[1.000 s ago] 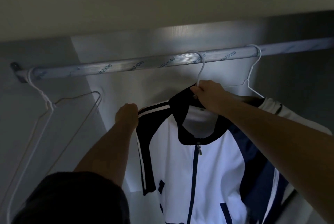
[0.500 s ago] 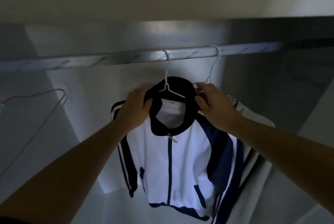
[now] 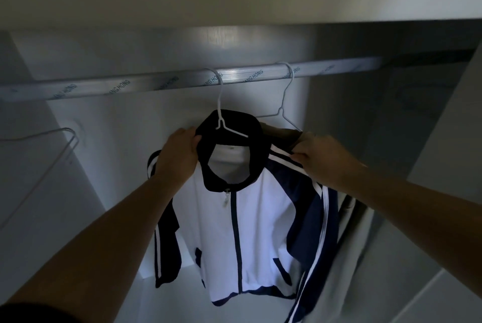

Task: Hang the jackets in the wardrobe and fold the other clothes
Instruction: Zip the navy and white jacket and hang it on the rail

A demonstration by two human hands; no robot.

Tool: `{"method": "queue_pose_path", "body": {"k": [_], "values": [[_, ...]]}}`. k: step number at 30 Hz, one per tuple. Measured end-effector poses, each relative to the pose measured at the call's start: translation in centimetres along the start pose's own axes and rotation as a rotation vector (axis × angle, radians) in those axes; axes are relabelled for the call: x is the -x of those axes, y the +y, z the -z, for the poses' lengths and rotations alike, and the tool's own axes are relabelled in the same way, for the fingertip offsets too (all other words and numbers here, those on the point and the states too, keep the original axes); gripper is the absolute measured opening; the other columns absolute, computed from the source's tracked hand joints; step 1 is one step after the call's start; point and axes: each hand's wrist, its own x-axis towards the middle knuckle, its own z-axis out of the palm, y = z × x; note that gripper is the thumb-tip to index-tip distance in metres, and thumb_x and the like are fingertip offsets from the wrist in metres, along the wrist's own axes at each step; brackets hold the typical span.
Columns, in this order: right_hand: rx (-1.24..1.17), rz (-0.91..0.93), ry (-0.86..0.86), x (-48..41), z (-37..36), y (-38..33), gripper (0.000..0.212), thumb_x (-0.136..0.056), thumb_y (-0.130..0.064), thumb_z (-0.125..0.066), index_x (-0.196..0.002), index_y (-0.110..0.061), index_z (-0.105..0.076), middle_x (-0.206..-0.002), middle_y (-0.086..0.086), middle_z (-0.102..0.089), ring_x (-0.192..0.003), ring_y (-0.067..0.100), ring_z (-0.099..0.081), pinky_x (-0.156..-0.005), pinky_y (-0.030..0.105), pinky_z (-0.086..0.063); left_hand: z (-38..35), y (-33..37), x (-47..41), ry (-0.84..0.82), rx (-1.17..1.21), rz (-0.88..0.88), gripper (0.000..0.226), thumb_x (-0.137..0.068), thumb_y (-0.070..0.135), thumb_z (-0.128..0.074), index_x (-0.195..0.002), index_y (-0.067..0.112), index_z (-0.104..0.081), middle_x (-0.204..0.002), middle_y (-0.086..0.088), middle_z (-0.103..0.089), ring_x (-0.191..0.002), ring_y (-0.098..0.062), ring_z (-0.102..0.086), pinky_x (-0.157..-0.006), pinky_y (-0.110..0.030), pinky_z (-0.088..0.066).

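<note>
Jacket [image 3: 260, 231], white with navy sleeves, hangs between our two hands on a white wire hanger [image 3: 221, 114] hooked over the rod [image 3: 156, 84] just above them. Our left hand [image 3: 177, 158] curls round the edge of the dark collar [image 3: 234, 124]; our right hand [image 3: 320, 158] pinches the striped shoulder. The shoulder line runs from hand to hand, both equally near, so we judge that levelling it and letting go comes next.

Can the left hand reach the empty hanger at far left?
Probably yes: nothing hangs between the left hand and the empty hanger, though it must first release the jacket.
</note>
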Motion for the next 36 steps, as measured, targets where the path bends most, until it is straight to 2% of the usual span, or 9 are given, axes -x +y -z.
{"method": "queue_pose_path", "body": {"k": [6,10,15,17,22,26,28,31,36], "values": [[0.137,-0.045,0.162,1.8,0.2,-1.1,0.026,-0.099,-0.026,-0.041,-0.115,-0.015,-0.058,-0.114,0.007,-0.058,-0.092,0.028,-0.061,-0.067,0.028,-0.036,-0.8,0.7,-0.4,-0.092,0.2,0.19,0.025,-0.099,0.03,-0.043,-0.102,0.007,-0.053,-0.101,-0.013,-0.056,-0.098,-0.03,-0.056,-0.076,-0.029,-0.036],[0.128,0.031,0.112,1.6,-1.4,-1.3,0.023,-0.095,-0.021,-0.041,-0.105,-0.014,-0.061,-0.095,0.006,-0.062,-0.08,0.024,-0.06,-0.065,0.029,-0.045,-1.0,2.8,0.9,-0.025,0.268,0.157,0.07,-0.078,0.045,-0.066,-0.138,0.019,-0.04,-0.136,-0.005,-0.048,-0.121,-0.022,-0.049,-0.099,-0.036,-0.043],[0.03,0.12,0.108,2.6,-1.8,-2.9,0.008,-0.078,-0.003,-0.061,-0.073,-0.009,-0.059,-0.055,0.0,-0.056,-0.045,0.007,-0.033,-0.041,0.007,-0.012,1.0,1.6,-1.0,0.162,0.008,0.343,0.025,-0.096,0.009,-0.039,-0.109,0.0,-0.059,-0.106,-0.022,-0.063,-0.099,-0.037,-0.06,-0.072,-0.026,-0.034],[0.005,0.146,0.166,2.6,-2.1,-3.3,0.009,-0.074,-0.005,-0.06,-0.067,-0.01,-0.058,-0.049,-0.001,-0.051,-0.04,0.007,-0.033,-0.038,0.01,-0.019,2.4,1.1,-2.4,0.181,-0.002,0.409,0.023,-0.095,0.01,-0.042,-0.103,-0.003,-0.059,-0.101,-0.022,-0.063,-0.095,-0.034,-0.06,-0.069,-0.028,-0.033],[-0.1,0.133,0.011,3.3,-3.4,-4.8,0.017,-0.093,-0.011,-0.043,-0.092,-0.004,-0.058,-0.069,0.006,-0.053,-0.062,0.013,-0.045,-0.05,0.02,-0.029,2.0,4.8,1.2,0.21,0.218,0.234,0.012,-0.088,0.014,-0.058,-0.088,0.013,-0.046,-0.086,-0.003,-0.052,-0.076,-0.017,-0.05,-0.062,-0.025,-0.037],[-0.123,0.099,-0.022,3.3,-3.7,-5.5,0.026,-0.097,-0.017,-0.039,-0.112,-0.006,-0.056,-0.077,0.007,-0.055,-0.069,0.016,-0.047,-0.054,0.024,-0.027,1.1,7.7,4.4,-0.043,0.441,0.253,0.023,-0.092,0.04,-0.054,-0.089,0.017,-0.055,-0.081,0.009,-0.056,-0.073,0.003,-0.053,-0.058,-0.007,-0.037],[-0.136,0.085,-0.028,3.3,-3.9,-5.4,0.025,-0.096,-0.016,-0.04,-0.114,-0.006,-0.055,-0.067,0.001,-0.045,-0.062,0.016,-0.043,-0.048,0.022,-0.023,0.6,7.6,5.0,-0.11,0.449,0.229,0.019,-0.093,0.033,-0.055,-0.092,0.014,-0.056,-0.082,0.009,-0.057,-0.073,0.004,-0.052,-0.06,-0.003,-0.038],[-0.223,0.074,-0.008,3.6,-4.2,-5.5,0.019,-0.095,-0.012,-0.042,-0.102,-0.002,-0.057,-0.056,-0.007,-0.03,-0.05,0.004,-0.03,-0.046,0.015,-0.018,0.7,6.6,4.9,-0.124,0.504,0.314,0.014,-0.098,0.019,-0.049,-0.091,0.011,-0.058,-0.088,-0.007,-0.06,-0.076,-0.01,-0.055,-0.075,-0.025,-0.046],[-0.423,0.134,-0.099,4.3,-3.7,-7.0,0.024,-0.099,-0.026,-0.041,-0.082,-0.011,-0.049,-0.056,-0.008,-0.041,-0.048,0.005,-0.038,-0.051,0.027,-0.033,2.0,6.2,4.5,-0.108,0.646,0.433,0.023,-0.096,0.031,-0.052,-0.097,0.011,-0.062,-0.098,-0.011,-0.065,-0.09,-0.022,-0.062,-0.089,-0.04,-0.048]]}}
